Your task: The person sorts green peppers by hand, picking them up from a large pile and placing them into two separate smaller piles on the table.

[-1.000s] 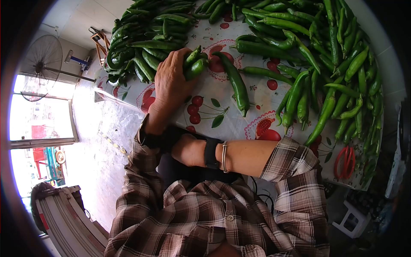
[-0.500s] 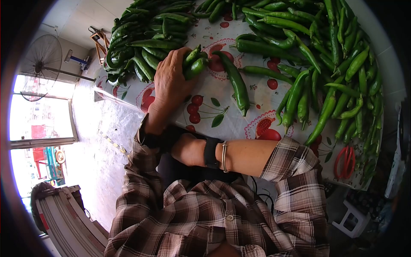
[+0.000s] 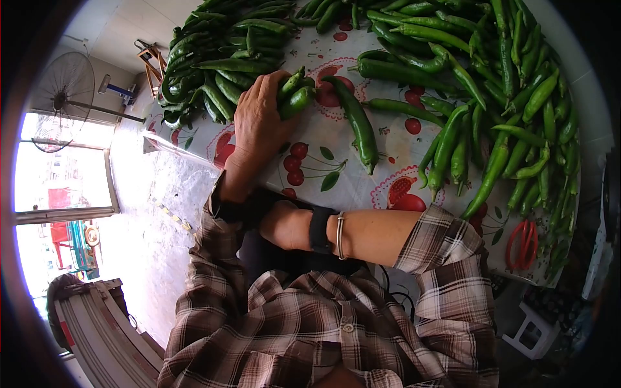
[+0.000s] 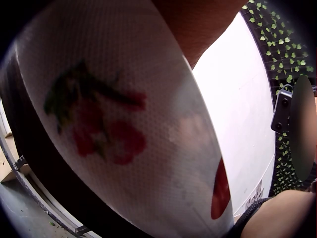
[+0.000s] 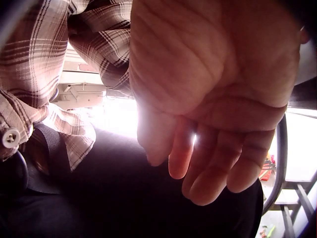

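My left hand (image 3: 260,123) rests on the table at the near edge of the left pile, its fingers curled round a couple of green peppers (image 3: 299,101) whose ends stick out on its right side. Most of their length is hidden under the fingers. A single long green pepper (image 3: 359,129) lies just to the right. In the head view my right forearm (image 3: 375,236) crosses in front of my body, with the hand hidden past the left wrist. The right wrist view shows that right hand (image 5: 208,99) hanging with loose fingers, holding nothing, over dark trousers (image 5: 129,183).
A thick pile of green peppers (image 3: 187,61) covers the table's far left, and a larger spread (image 3: 511,84) its right side. Red rings (image 3: 521,246) lie near the right front edge of the cherry-printed tablecloth (image 3: 317,178). A fan (image 3: 61,100) stands at left.
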Action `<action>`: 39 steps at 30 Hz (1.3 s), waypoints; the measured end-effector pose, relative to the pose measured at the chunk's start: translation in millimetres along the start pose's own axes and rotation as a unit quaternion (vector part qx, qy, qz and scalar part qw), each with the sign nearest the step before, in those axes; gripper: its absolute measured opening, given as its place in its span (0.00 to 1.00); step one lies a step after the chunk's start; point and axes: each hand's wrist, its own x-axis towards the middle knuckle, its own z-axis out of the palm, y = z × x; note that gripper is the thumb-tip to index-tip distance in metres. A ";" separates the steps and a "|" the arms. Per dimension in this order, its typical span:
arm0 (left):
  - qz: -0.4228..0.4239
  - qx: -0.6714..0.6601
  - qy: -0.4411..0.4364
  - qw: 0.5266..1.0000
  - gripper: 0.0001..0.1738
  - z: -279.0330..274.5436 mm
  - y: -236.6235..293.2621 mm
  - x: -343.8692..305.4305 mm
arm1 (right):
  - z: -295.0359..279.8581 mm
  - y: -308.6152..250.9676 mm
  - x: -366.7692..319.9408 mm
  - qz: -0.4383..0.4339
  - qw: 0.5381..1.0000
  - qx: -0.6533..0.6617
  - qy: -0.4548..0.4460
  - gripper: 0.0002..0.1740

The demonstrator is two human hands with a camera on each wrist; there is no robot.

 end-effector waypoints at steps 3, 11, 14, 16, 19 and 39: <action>-0.001 0.000 -0.009 1.000 0.30 -0.6 -0.2 0.2 | 10.5 1.8 2.8 -0.008 0.999 -0.003 0.034 0.11; -0.002 0.000 -0.006 1.000 0.29 -0.4 0.3 0.3 | 12.4 3.6 3.1 -0.018 0.999 0.006 0.030 0.10; 0.000 0.000 -0.004 1.000 0.29 0.4 -0.6 0.4 | 10.4 3.0 2.7 -0.022 0.999 0.002 0.024 0.10; -0.002 0.001 -0.004 1.000 0.29 0.5 -0.8 0.5 | 10.0 2.9 2.5 -0.019 0.999 0.006 0.026 0.10; 0.001 -0.002 -0.003 1.000 0.29 0.4 -0.8 0.2 | 10.6 3.2 1.7 -0.021 1.000 0.006 0.011 0.10; -0.004 0.004 -0.005 1.000 0.30 -0.7 0.4 -0.1 | 7.8 3.7 -1.2 -0.026 0.999 0.005 0.021 0.09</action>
